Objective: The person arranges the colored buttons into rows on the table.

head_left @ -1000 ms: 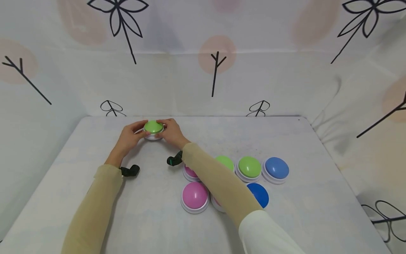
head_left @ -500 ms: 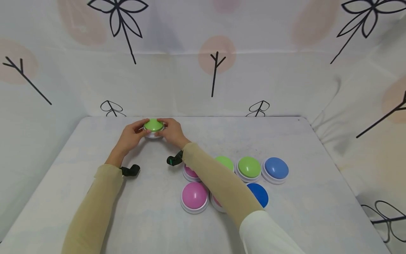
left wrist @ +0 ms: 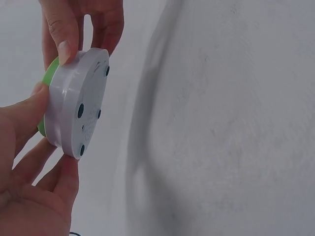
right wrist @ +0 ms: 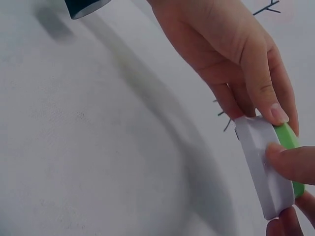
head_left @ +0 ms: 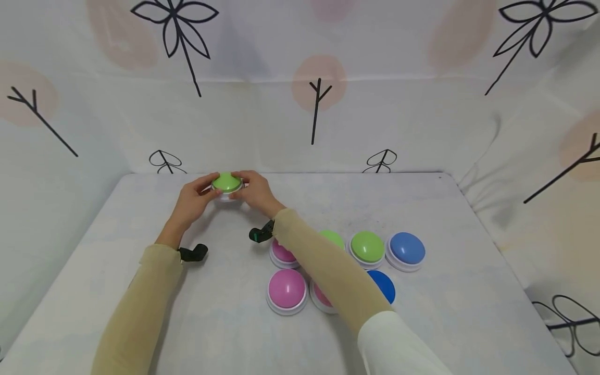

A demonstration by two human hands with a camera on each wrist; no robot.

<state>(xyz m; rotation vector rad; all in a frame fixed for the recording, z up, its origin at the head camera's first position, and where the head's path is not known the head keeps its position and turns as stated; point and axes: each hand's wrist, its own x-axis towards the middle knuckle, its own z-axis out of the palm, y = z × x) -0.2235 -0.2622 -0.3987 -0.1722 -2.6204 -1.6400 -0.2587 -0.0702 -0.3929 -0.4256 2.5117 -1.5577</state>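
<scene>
Both hands hold a green dome push button (head_left: 227, 183) with a white base near the far left edge of the table. The left hand (head_left: 192, 202) grips its left side, and the right hand (head_left: 255, 191) grips its right side. In the left wrist view, the button's flat white underside (left wrist: 88, 108) with small dark round spots faces the camera, apart from the table. There the left thumb and fingers pinch the rim from the lower left. The right wrist view catches the white side (right wrist: 263, 167) of the base between the two hands.
Right of centre on the white table (head_left: 225, 323) stand more buttons: pink ones (head_left: 287, 289), green ones (head_left: 367, 247), a lighter blue one (head_left: 407, 248) and a darker blue one (head_left: 383, 286). The right sleeve (head_left: 328, 265) passes over several. A patterned cloth (head_left: 262, 125) hangs behind.
The green button has risen slightly, with both hands lifting along with it. The other buttons stay where they were; the head view has shifted a little.
</scene>
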